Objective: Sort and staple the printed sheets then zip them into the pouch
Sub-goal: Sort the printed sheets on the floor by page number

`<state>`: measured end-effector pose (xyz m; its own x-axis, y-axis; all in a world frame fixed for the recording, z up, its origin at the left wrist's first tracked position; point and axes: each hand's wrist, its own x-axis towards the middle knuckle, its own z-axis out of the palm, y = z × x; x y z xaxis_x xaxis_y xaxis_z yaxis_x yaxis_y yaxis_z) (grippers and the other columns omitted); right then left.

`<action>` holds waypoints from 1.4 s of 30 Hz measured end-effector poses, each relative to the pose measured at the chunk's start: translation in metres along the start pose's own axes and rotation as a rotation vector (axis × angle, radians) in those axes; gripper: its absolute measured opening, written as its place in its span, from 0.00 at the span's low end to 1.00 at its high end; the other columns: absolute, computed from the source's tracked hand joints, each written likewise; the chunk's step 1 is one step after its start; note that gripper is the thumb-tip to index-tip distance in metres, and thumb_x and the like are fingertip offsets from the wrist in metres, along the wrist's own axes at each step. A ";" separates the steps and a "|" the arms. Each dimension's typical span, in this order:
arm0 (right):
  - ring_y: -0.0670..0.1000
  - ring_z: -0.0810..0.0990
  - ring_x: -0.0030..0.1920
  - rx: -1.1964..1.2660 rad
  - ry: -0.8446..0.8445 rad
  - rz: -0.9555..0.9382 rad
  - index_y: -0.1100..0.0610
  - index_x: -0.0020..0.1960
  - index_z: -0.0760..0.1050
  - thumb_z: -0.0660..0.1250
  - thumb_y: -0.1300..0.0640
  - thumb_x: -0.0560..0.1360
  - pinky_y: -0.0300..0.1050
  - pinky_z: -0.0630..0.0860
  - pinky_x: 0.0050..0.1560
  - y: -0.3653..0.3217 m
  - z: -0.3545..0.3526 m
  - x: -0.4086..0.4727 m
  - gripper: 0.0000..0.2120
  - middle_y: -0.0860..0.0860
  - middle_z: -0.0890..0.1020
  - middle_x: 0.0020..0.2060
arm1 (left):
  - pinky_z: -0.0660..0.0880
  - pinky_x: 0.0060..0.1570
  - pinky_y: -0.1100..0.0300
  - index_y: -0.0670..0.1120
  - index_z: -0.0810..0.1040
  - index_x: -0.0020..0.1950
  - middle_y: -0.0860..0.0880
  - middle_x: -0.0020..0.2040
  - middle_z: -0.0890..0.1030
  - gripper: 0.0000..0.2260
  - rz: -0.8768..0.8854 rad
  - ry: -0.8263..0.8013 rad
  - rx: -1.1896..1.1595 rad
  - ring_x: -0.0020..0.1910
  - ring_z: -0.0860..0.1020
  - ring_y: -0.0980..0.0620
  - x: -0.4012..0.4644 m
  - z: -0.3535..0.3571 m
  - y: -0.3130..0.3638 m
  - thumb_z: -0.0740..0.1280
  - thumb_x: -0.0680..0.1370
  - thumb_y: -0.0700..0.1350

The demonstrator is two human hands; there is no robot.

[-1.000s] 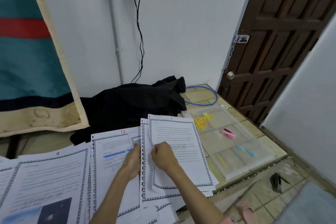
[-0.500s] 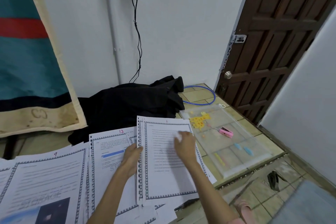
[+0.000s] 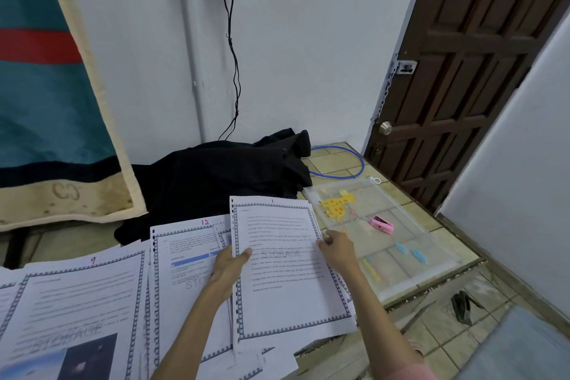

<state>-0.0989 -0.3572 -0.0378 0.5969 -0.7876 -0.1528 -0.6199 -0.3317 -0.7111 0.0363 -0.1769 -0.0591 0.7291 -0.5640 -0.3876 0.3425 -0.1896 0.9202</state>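
Observation:
A stack of printed sheets with a blue patterned border point(image 3: 290, 274), its top page marked 1, lies on the floor before me. My left hand point(image 3: 228, 265) grips the stack's left edge, thumb on top. My right hand point(image 3: 337, 248) holds its right edge with curled fingers. To the left lie a sheet marked 12 point(image 3: 185, 271) and one marked 9 point(image 3: 77, 302). A clear zip pouch point(image 3: 401, 259) with a yellow giraffe print lies to the right, and a small pink stapler point(image 3: 382, 224) rests on it.
A black garment point(image 3: 222, 176) is heaped behind the sheets by the white wall. A blue cable point(image 3: 345, 160) loops near a dark wooden door point(image 3: 468, 71). A teal hanging cloth point(image 3: 46, 86) fills the left. A dark object point(image 3: 461, 305) lies on the tiles at right.
My right hand slid from the middle of the top page out to the stack's right edge. The sheets now lie squared up under page 1. My left hand stayed at the left edge.

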 end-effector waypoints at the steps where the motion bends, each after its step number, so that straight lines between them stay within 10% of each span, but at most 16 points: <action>1: 0.57 0.78 0.48 0.048 -0.016 0.015 0.61 0.51 0.76 0.64 0.56 0.77 0.41 0.67 0.44 0.001 -0.002 -0.001 0.08 0.57 0.80 0.43 | 0.74 0.59 0.52 0.42 0.71 0.67 0.43 0.62 0.77 0.17 -0.013 -0.012 -0.026 0.59 0.76 0.44 0.000 -0.003 0.002 0.64 0.79 0.41; 5: 0.51 0.66 0.25 0.229 -0.157 0.072 0.67 0.37 0.73 0.65 0.56 0.77 0.41 0.64 0.32 0.007 -0.011 -0.001 0.16 0.57 0.69 0.28 | 0.74 0.58 0.52 0.44 0.72 0.67 0.45 0.61 0.77 0.17 -0.014 -0.057 -0.126 0.60 0.75 0.46 0.001 -0.010 0.006 0.65 0.78 0.44; 11: 0.46 0.64 0.22 0.415 -0.065 0.144 0.59 0.37 0.68 0.69 0.55 0.75 0.34 0.58 0.20 0.012 -0.034 0.004 0.13 0.53 0.69 0.28 | 0.75 0.57 0.54 0.45 0.75 0.61 0.46 0.58 0.79 0.13 0.090 -0.036 -0.105 0.54 0.78 0.48 -0.002 0.016 0.014 0.66 0.77 0.43; 16: 0.54 0.74 0.34 0.189 0.254 0.100 0.61 0.38 0.72 0.68 0.62 0.73 0.44 0.67 0.34 0.021 -0.067 0.021 0.07 0.55 0.75 0.31 | 0.78 0.32 0.62 0.42 0.72 0.61 0.45 0.52 0.82 0.13 0.087 -0.108 -0.045 0.40 0.80 0.55 -0.006 0.044 0.021 0.66 0.77 0.37; 20: 0.64 0.77 0.55 -0.025 0.401 0.192 0.62 0.58 0.74 0.62 0.63 0.76 0.52 0.72 0.51 0.048 -0.084 0.042 0.11 0.63 0.80 0.52 | 0.72 0.60 0.52 0.46 0.66 0.70 0.45 0.70 0.68 0.21 0.329 0.017 0.667 0.58 0.74 0.50 -0.005 0.030 0.004 0.65 0.78 0.45; 24: 0.62 0.69 0.63 -0.330 0.429 0.182 0.54 0.70 0.65 0.57 0.67 0.75 0.58 0.67 0.61 0.068 -0.073 0.047 0.24 0.60 0.71 0.64 | 0.47 0.73 0.46 0.48 0.56 0.75 0.43 0.77 0.49 0.30 0.352 0.241 1.222 0.76 0.47 0.43 -0.005 0.006 -0.007 0.61 0.78 0.57; 35: 0.60 0.50 0.74 -0.546 0.371 0.125 0.51 0.72 0.65 0.54 0.67 0.75 0.61 0.47 0.72 0.052 -0.047 0.038 0.27 0.58 0.57 0.75 | 0.43 0.73 0.46 0.50 0.49 0.77 0.45 0.78 0.45 0.31 0.216 0.140 1.289 0.77 0.43 0.46 -0.004 -0.016 -0.017 0.52 0.79 0.62; 42: 0.58 0.68 0.63 -0.385 0.180 -0.253 0.54 0.66 0.72 0.56 0.60 0.78 0.50 0.69 0.56 -0.049 0.044 -0.017 0.17 0.57 0.73 0.62 | 0.55 0.72 0.47 0.46 0.61 0.74 0.42 0.77 0.54 0.24 0.228 0.426 1.121 0.75 0.54 0.42 -0.027 -0.060 -0.003 0.57 0.80 0.52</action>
<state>-0.0564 -0.3047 -0.0304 0.6764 -0.7237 0.1373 -0.6304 -0.6651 -0.4002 0.0513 -0.1126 -0.0550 0.9139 -0.4060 -0.0040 -0.3660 -0.8279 0.4250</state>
